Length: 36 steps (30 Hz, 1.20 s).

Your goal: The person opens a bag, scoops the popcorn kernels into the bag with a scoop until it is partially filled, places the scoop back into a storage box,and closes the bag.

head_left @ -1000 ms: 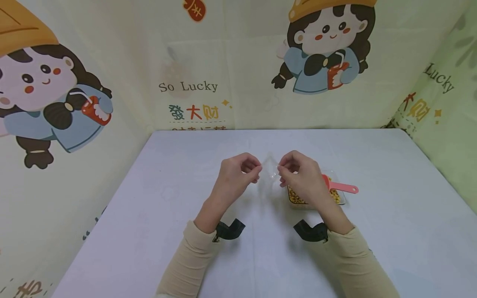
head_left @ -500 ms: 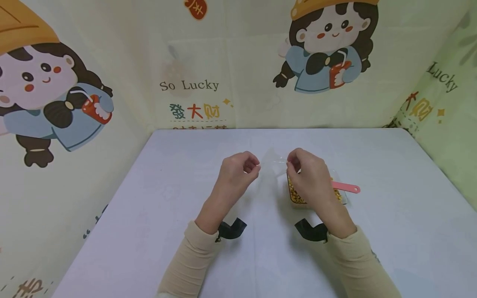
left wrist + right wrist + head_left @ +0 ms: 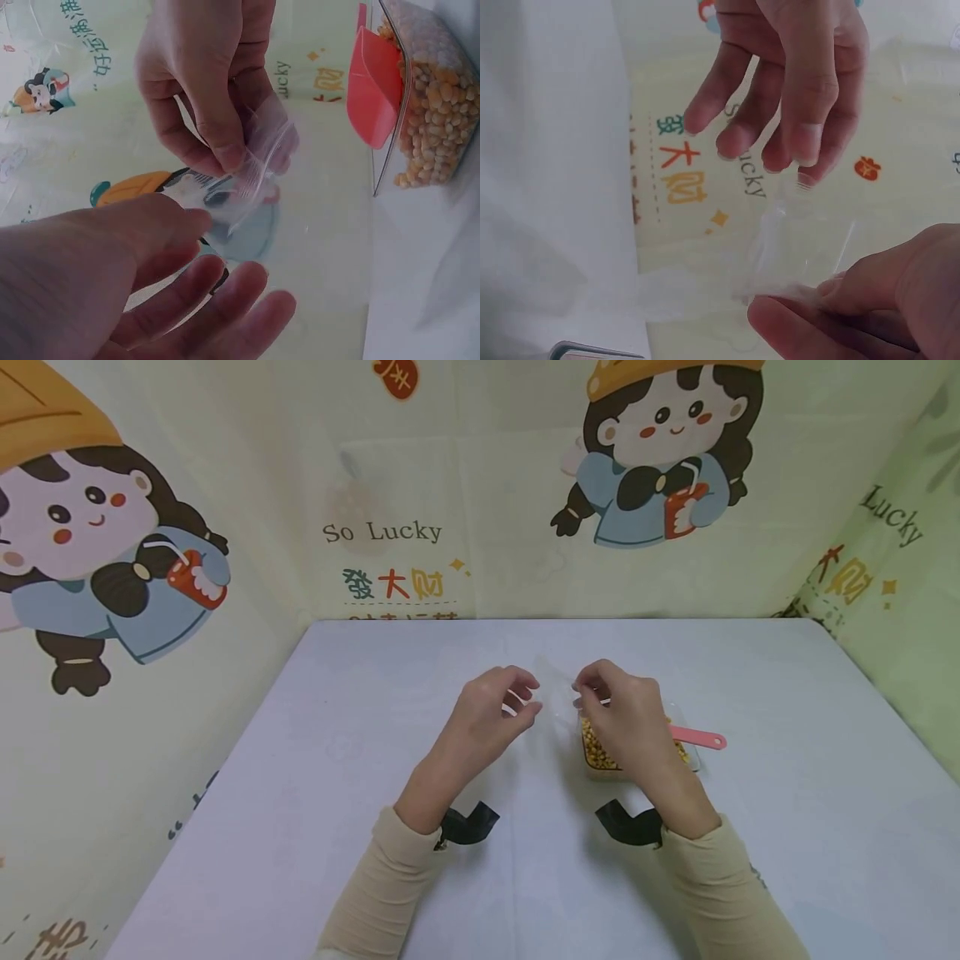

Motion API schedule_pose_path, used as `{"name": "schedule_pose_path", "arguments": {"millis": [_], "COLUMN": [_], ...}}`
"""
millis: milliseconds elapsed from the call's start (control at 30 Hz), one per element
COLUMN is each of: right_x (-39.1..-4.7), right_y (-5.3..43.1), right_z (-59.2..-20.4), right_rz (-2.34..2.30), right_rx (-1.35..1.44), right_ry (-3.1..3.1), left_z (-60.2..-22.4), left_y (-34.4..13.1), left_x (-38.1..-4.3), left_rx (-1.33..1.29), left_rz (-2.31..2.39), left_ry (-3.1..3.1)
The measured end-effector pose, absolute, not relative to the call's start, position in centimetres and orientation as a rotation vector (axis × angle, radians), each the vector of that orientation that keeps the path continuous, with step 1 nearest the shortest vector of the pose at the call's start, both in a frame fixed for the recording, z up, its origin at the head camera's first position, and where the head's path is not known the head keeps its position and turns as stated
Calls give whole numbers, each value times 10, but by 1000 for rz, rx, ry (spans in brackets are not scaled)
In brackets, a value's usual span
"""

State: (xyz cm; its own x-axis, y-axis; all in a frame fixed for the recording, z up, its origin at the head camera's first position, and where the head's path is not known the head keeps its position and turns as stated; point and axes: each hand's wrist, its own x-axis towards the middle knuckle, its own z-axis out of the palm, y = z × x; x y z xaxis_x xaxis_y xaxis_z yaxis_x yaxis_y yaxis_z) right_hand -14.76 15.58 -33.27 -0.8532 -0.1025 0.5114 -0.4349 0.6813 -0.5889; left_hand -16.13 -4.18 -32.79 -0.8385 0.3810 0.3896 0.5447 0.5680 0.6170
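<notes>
While the beige sleeves [image 3: 371,881] and black wrist mounts [image 3: 467,829] stand nearest, it is steady forearms that should serve the fingers best here. Farther out, the left hand [image 3: 491,710] has its thumb and forefinger parted and the other fingers loosely spread; its tips reach the edge of the clear bag [image 3: 262,161], though whether they touch the film I cannot tell. Opposite, the right hand [image 3: 626,710] pinches the bag between thumb and fingers, so the bag sits between the two hands, above the table [image 3: 525,877]. What looks like a ridged strip runs near the bag's edge. I would let the right hand anchor the film and have the left take a single layer just beside the strip, drawing sideways gently; a hard tug could crease or tear it. The clear container [image 3: 603,775] of yellow kernels [image 3: 596,747] and the pink scoop [image 3: 699,738] lie close by the right hand, so a raised wrist avoids knocks. Beyond hangs the printed cloth [image 3: 495,460].
</notes>
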Motion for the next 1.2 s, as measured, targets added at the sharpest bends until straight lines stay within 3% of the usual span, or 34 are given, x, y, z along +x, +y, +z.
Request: {"name": "schedule_pose_path", "arguments": {"millis": [300, 567, 1200], "right_x": [-149, -144, -145], "right_y": [157, 157, 161], "right_z": [-332, -328, -324], "right_rz": [1072, 1423, 1729], "right_rx": [460, 452, 375], "right_ry": [-2413, -2460, -2533], "left_z": [-334, -344, -348], "left_y": [-40, -32, -31], "left_x": [-163, -167, -168], "left_rx": [-906, -1116, -1140], "left_rz": [-891, -695, -641], "left_ry": [-2526, -2398, -2346]}}
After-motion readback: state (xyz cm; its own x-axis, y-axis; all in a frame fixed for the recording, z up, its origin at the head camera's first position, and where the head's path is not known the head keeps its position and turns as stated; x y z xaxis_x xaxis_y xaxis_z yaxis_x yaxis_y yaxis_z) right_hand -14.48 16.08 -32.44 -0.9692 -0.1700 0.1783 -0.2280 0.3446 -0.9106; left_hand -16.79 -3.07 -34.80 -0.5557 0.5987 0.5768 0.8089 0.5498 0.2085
